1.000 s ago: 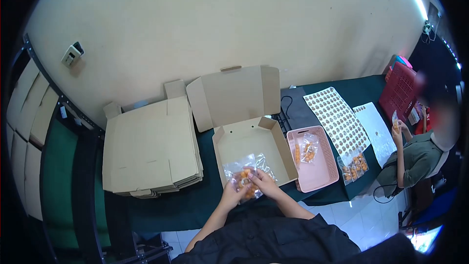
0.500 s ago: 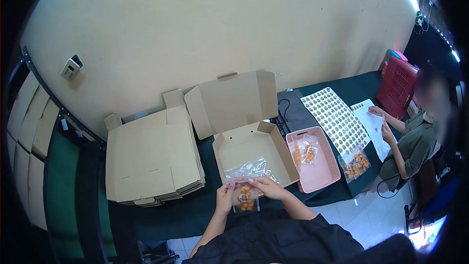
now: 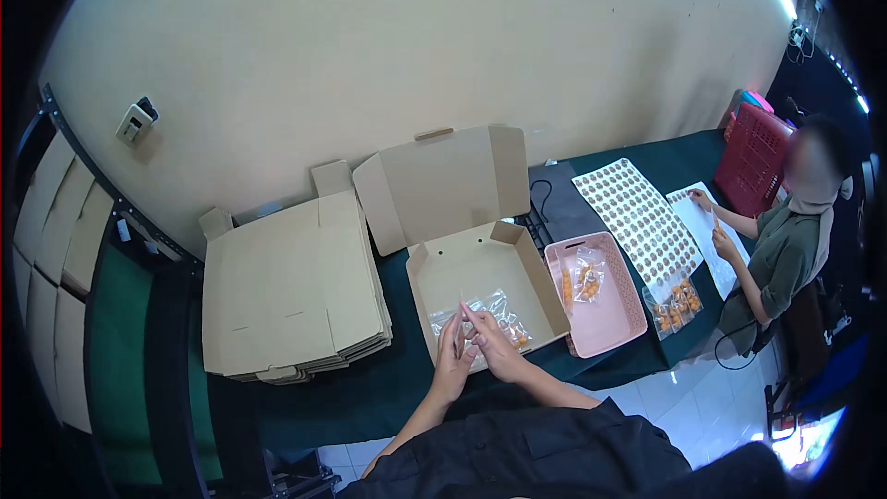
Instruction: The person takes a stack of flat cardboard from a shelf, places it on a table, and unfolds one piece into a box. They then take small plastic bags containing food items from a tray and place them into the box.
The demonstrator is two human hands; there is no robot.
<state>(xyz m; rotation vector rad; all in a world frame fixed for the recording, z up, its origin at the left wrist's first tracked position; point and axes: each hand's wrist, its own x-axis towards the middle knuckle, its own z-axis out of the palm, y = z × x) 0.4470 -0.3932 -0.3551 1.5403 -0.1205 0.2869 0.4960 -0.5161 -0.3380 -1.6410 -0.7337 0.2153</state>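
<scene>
My left hand [image 3: 452, 362] and my right hand [image 3: 497, 348] meet above the near side of an open cardboard box [image 3: 462, 263]. Their fingers are long and pressed together at the tips, palms turned toward each other. Whatever is between them is mostly hidden; I cannot make it out. Inside the box, around and behind my hands, lie clear plastic bags [image 3: 504, 308], with a bit of orange showing by my right hand. Right of the box stands a pink basket [image 3: 610, 319] holding a clear bag of orange balls [image 3: 589, 278].
Flattened cardboard boxes [image 3: 277, 286] are stacked at the left. Sticker sheets [image 3: 637, 222] and bags of orange balls [image 3: 674, 310] lie at the right. There a co-worker [image 3: 785, 249] handles a white sheet [image 3: 707, 236], near a red basket [image 3: 753, 157]. A metal rack [image 3: 111, 208] stands far left.
A bag of orange balls hung below my hands; it no longer shows there. My hands have moved up and forward over the box and turned palm to palm. The view has shifted slightly.
</scene>
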